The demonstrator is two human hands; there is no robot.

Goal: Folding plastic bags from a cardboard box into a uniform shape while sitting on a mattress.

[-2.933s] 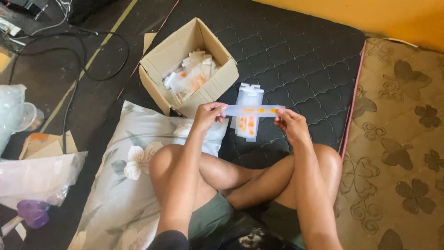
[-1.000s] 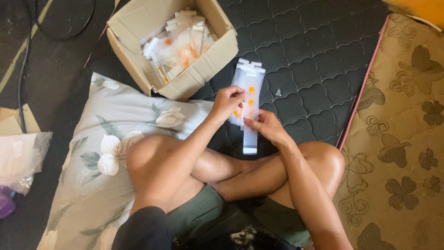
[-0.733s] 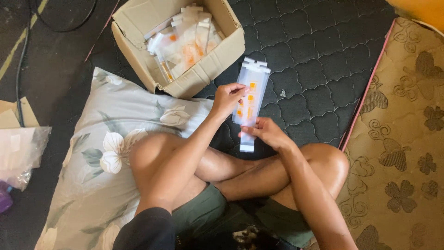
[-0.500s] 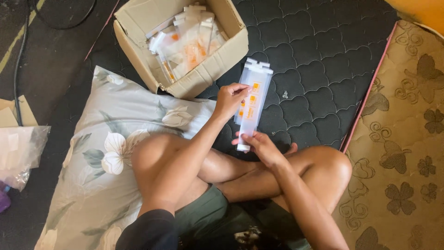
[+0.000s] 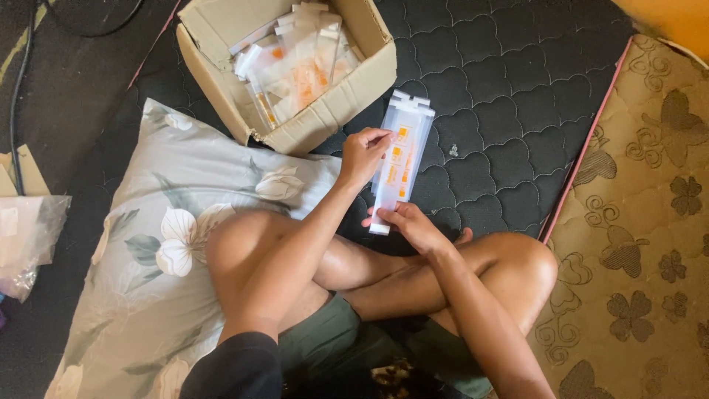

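Seated cross-legged on a dark quilted mattress [image 5: 509,96], knees spread, head camera looking straight down. Left hand [image 5: 363,154] closed in a pinch on the upper left edge of a long clear plastic packet [image 5: 399,166] with orange printed patches inside. Right hand [image 5: 413,224] closed on the same packet at its lower end, thumb on top, fingers underneath. Packet stretched lengthwise between both hands, tilted slightly, top end toward the box, held low over the mattress just in front of the shins; whether touching the mattress, cannot tell. Open cardboard box [image 5: 347,92] just beyond the left hand, flaps up, filled with a loose heap of similar clear packets [image 5: 295,63] showing orange. Floral pillow [image 5: 155,244] in grey-green with white blossoms under the left leg, its corner against the box. Crumpled clear plastic bag [image 5: 29,236] at the far left edge. Beige patterned mat [image 5: 650,244] along the right side, bordering the mattress.
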